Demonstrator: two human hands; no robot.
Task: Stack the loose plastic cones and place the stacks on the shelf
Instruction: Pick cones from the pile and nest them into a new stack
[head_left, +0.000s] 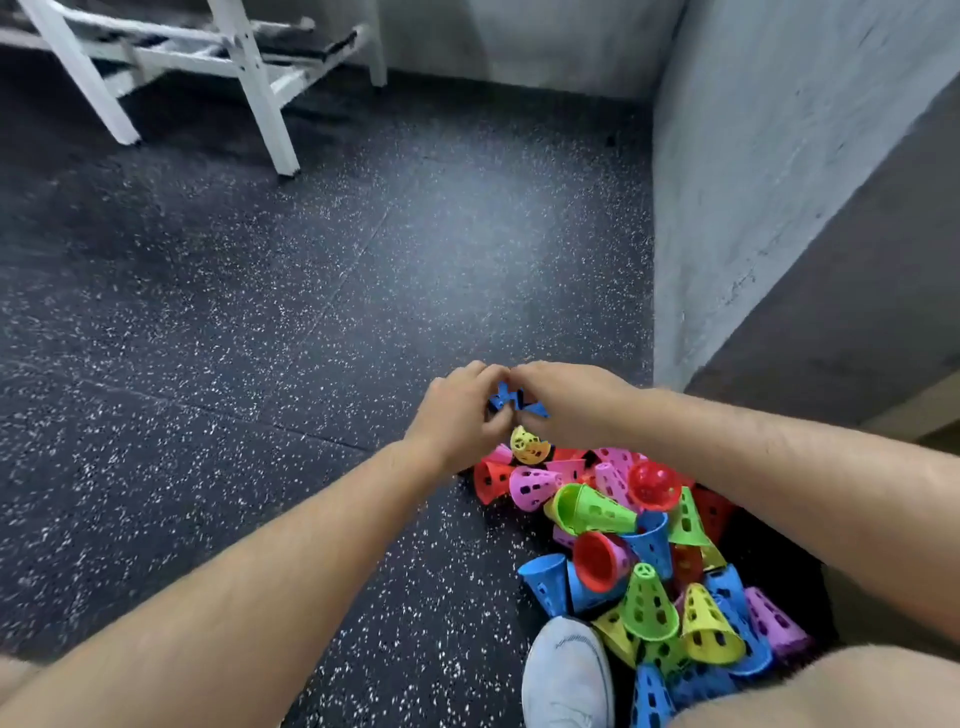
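A pile of loose perforated plastic cones (644, 551) in red, pink, green, blue, yellow and purple lies on the dark speckled floor at lower right. Beyond the pile's far end both hands meet over a blue cone (511, 399). My left hand (462, 410) grips its left side and my right hand (569, 400) grips its right side. Fingers hide most of the blue plastic, so I cannot tell whether it is one cone or two. A yellow cone (529, 446) lies just under the hands.
A grey concrete wall block (769, 171) rises right of the hands. A white metal frame (249, 67) stands at the far left. My white shoe (566, 675) rests beside the pile, my knee at the bottom right. Speckled rubber floor (260, 312) stretches to the left.
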